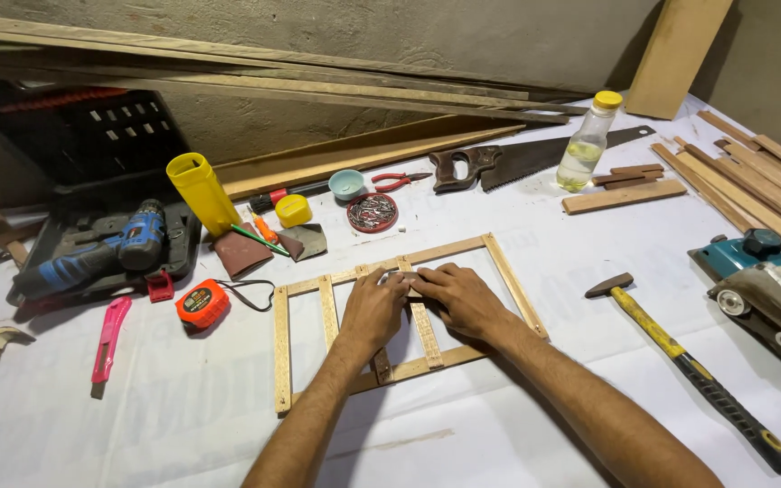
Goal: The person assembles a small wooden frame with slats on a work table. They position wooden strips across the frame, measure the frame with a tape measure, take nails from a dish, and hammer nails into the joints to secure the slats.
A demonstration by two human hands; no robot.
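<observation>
Both forearms bare, left hand (374, 312) and right hand (463, 298) ungloved.

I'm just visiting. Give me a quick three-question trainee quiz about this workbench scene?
1. True or false: both hands rest on the wooden frame.
2. Which tool lies right of the frame: A) hammer, B) hand saw, C) tape measure?
3. What colour is the bottle cap?

Key: 1 true; 2 A; 3 yellow.
</observation>
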